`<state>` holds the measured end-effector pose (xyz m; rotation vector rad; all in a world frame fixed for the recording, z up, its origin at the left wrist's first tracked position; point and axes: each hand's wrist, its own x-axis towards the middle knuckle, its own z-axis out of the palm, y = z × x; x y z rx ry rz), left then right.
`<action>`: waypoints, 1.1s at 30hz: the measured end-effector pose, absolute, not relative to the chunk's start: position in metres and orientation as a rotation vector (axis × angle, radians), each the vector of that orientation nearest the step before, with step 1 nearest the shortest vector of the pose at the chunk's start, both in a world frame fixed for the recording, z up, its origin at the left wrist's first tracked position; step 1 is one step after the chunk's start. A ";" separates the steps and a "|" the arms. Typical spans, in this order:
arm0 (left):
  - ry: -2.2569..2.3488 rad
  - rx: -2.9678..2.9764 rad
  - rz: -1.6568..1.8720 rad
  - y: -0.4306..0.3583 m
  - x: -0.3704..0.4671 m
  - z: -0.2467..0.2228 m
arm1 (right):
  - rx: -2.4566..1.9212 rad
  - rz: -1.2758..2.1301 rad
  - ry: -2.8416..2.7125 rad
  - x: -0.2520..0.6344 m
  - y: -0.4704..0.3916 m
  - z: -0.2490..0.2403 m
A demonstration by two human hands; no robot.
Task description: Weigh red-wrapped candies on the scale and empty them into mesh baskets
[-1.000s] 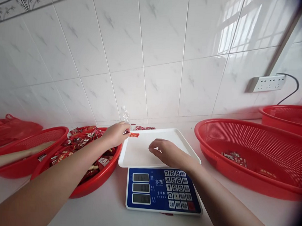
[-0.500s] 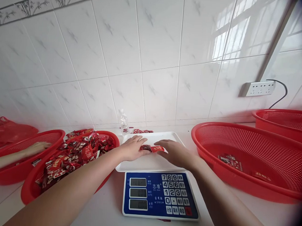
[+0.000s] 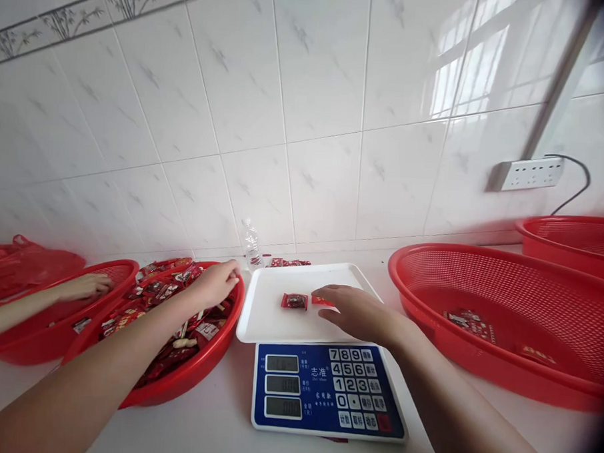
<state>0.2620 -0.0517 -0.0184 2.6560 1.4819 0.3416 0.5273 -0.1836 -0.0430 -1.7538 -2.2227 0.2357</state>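
Observation:
My left hand (image 3: pixel 218 286) is over the right side of a red basket (image 3: pixel 235 317) heaped with red wrapped packets (image 3: pixel 166 291). Its fingers are curled together, and whatever they may hold is hidden. On the white scale tray (image 3: pixel 262 328) lies one small dark-and-red packet (image 3: pixel 295 302). Beside it a red packet (image 3: pixel 319 300) is partly covered by my right hand (image 3: pixel 351 309), whose thumb and fingers are apart. The blue keypad panel (image 3: pixel 319 387) of the scale faces me below the tray.
Another person's hand (image 3: pixel 86 287) reaches into a red basket (image 3: pixel 124 272) at the left, near a red bag (image 3: pixel 34 268). A clear bottle (image 3: pixel 252 244) stands behind the tray. Large red baskets (image 3: pixel 414 285) stand at the right; a power strip (image 3: pixel 532 174) is on the wall.
My left hand has moved left from the tray to the basket of packets, uncovering the dark-and-red packet. My right hand remains over the tray. The view has shifted slightly.

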 end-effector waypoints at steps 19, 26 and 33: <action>1.748 2.497 -0.389 -0.027 0.245 -0.056 | -1.749 0.228 -2.254 0.523 -0.194 -0.038; 1.563 2.651 -0.212 -0.018 0.228 -0.040 | -1.754 0.244 -2.215 0.528 -0.195 -0.035; 1.619 2.537 0.208 -0.014 0.203 -0.004 | -1.768 0.245 -2.221 0.529 -0.194 -0.034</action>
